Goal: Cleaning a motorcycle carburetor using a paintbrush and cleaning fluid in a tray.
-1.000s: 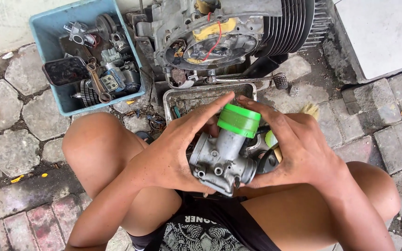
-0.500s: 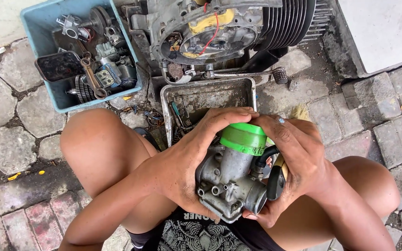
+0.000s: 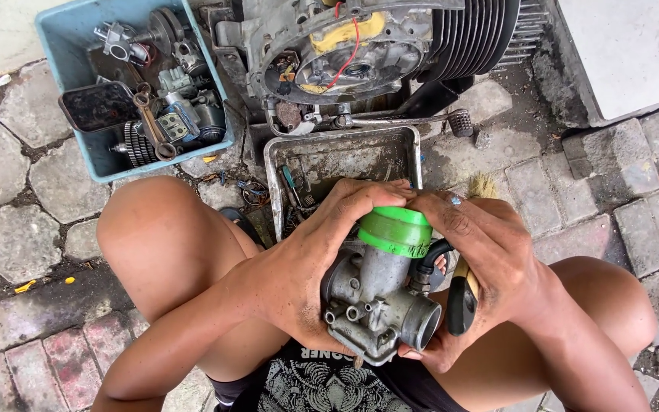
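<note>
I hold a grey metal carburetor (image 3: 379, 309) between my knees with both hands. Its top carries a bright green plastic cap (image 3: 396, 230), and its round intake opening faces the lower right. My left hand (image 3: 310, 271) wraps the carburetor's left side, fingers curled over the green cap. My right hand (image 3: 490, 267) cups the right side, fingertips touching the cap. A brush with a black and yellow handle (image 3: 462, 301) is pinned under my right palm, its bristles (image 3: 483, 185) sticking out beyond my fingers.
A metal tray (image 3: 342, 149) with small tools lies just beyond my hands. Behind it stands a finned engine (image 3: 390, 42). A blue plastic bin (image 3: 66, 34) of engine parts sits at the upper left on stone paving. A pale slab (image 3: 634, 53) fills the upper right.
The carburetor has come lower and closer to my body. My left fingers have closed further over the green cap.
</note>
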